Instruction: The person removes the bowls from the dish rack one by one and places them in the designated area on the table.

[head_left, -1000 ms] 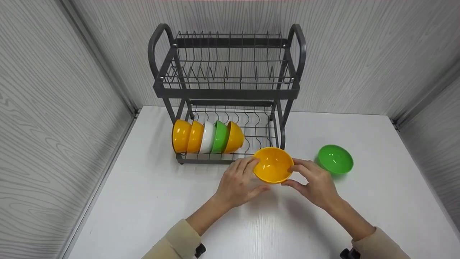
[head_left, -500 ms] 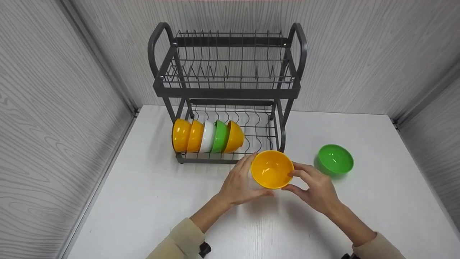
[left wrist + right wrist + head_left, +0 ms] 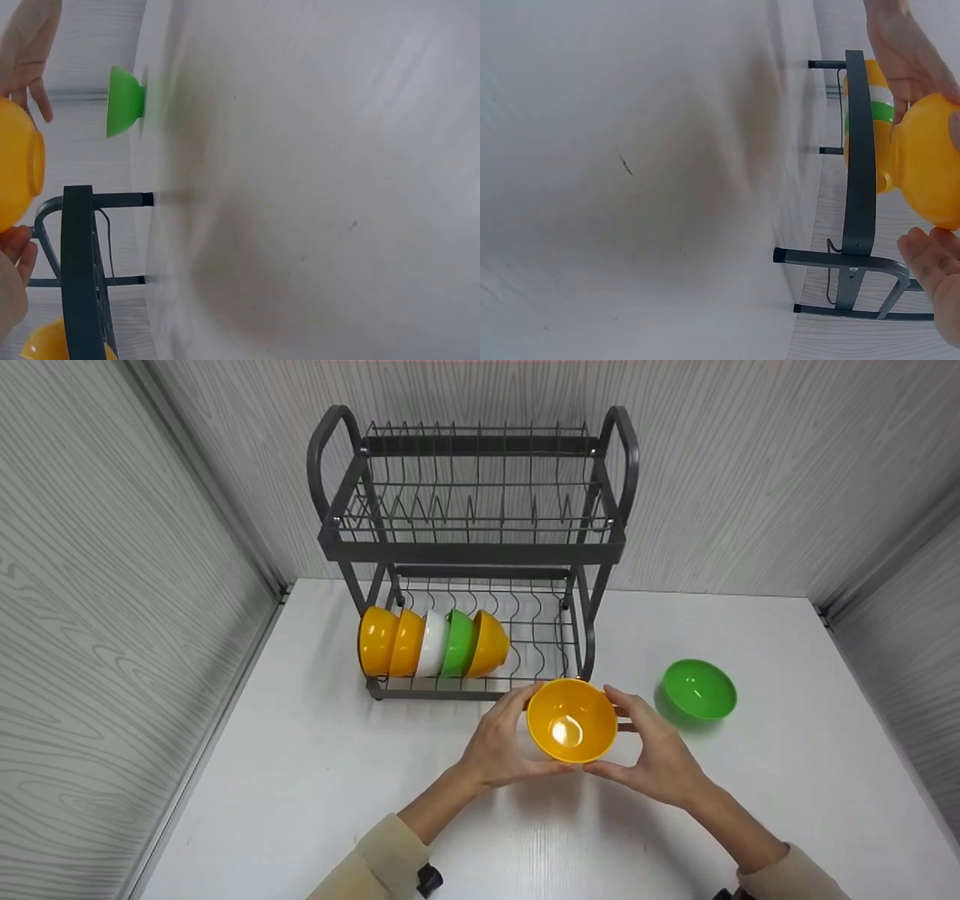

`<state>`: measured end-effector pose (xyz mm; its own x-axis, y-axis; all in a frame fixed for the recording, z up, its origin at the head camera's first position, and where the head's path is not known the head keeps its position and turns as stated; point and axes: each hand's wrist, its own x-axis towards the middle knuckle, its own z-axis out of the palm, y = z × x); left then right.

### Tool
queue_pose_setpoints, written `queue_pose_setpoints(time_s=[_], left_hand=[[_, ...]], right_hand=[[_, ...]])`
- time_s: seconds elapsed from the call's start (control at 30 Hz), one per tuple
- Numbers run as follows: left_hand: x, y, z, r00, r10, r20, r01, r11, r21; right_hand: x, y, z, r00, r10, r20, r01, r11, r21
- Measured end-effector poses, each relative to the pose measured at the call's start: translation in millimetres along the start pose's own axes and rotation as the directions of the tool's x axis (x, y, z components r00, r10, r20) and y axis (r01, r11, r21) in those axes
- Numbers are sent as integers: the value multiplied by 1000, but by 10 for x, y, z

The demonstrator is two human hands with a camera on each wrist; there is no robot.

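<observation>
A yellow bowl (image 3: 572, 720) is held up in front of the rack, its inside facing the head camera. My left hand (image 3: 499, 746) grips its left side, fingers along the wall and thumb by the lower rim. On the opposite side, my right hand (image 3: 664, 754) holds it with the thumb low and the fingers partly hidden behind the wall. Both wrist views show the bowl's outside, raised above the table; its foot ring (image 3: 36, 163) shows in the left one. A green bowl (image 3: 699, 690) rests on the table to the right of my right hand.
A dark two-tier dish rack (image 3: 472, 553) stands at the back. Several bowls lean in a row on the left of its lower tier, among them a white bowl (image 3: 433, 643) and a green one. Wood-grain panels (image 3: 750, 472) enclose the white table (image 3: 285, 780).
The yellow bowl has come slightly down, toward the person, with both hands. The right fingers have moved from inside the rim to the outer wall. The row of bowls stays put.
</observation>
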<state>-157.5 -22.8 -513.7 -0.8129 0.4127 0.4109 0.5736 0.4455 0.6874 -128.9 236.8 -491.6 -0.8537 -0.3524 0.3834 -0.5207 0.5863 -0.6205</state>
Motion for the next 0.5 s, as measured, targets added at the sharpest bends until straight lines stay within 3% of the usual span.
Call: queue_pose_setpoints(time_s=[0.2, 0.5], left_hand=[[4, 11, 24, 999, 44, 21, -45, 999, 14], [7, 3, 68, 996, 52, 72, -53, 999, 0]], right_hand=[[48, -28, -60, 993, 51, 106, -44, 997, -63], [92, -40, -112, 985, 27, 168, -1, 988, -153]])
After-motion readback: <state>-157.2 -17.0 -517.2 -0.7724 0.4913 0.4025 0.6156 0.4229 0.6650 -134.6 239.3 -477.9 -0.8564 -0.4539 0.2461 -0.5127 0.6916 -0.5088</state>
